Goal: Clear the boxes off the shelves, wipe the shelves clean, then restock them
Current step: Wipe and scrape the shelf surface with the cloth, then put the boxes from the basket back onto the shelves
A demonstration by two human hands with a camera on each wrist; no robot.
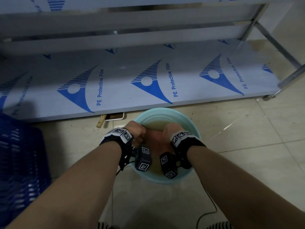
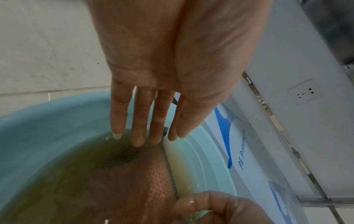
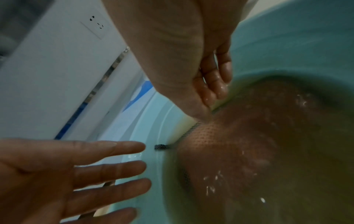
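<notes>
A teal basin (image 1: 165, 111) of murky yellowish water stands on the floor in front of the bottom shelf (image 1: 132, 76), which is bare and covered in blue-printed protective film. A brownish cloth (image 1: 153, 138) with a dark mesh edge lies soaked in it. My left hand (image 1: 137, 129) reaches in with straight fingers (image 2: 138, 136) whose tips dip into the water and touch the cloth (image 2: 134, 181). My right hand (image 1: 171, 129) pinches the cloth's edge (image 3: 239, 144) between thumb and fingers (image 3: 208, 98). No boxes are in view.
A blue slatted crate (image 1: 19, 162) stands at my left. A wooden handle (image 1: 101, 121) and a white tray poke out from under the shelf. A steel shelf leg (image 1: 288, 80) slants at the right. Tiled floor with grit surrounds the basin; a black cable trails near me.
</notes>
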